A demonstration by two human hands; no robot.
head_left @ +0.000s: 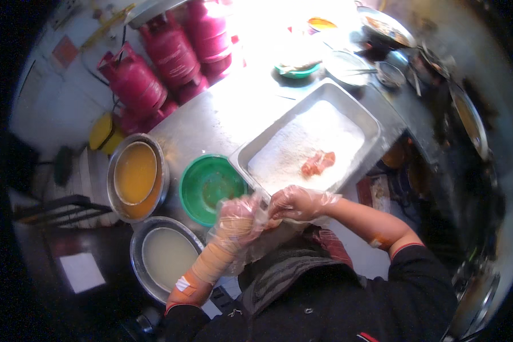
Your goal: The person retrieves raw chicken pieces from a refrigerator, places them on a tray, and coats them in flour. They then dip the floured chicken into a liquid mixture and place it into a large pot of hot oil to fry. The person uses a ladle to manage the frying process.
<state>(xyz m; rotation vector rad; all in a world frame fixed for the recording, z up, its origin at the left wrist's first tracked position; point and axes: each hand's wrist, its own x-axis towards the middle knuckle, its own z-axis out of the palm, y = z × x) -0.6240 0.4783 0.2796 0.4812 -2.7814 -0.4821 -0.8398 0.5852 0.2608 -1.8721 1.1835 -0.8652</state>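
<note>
My left hand, in a loose clear plastic glove, is raised beside the green basin; tan bandage wraps its wrist and forearm. Its fingers are smeared by motion. Close by, my right hand, also in a clear plastic glove, is closed, with its fingertips at the loose clear plastic between the hands. Both hands are at the near end of a deep metal tray. White flour fills much of the tray, and a piece of raw meat lies on top, partly dusted.
A green basin stands left of the tray. Farther left are metal bowls with yellow-orange liquid and cloudy pale liquid. Pink gas cylinders stand beyond the metal table. Pans and a strainer sit at right.
</note>
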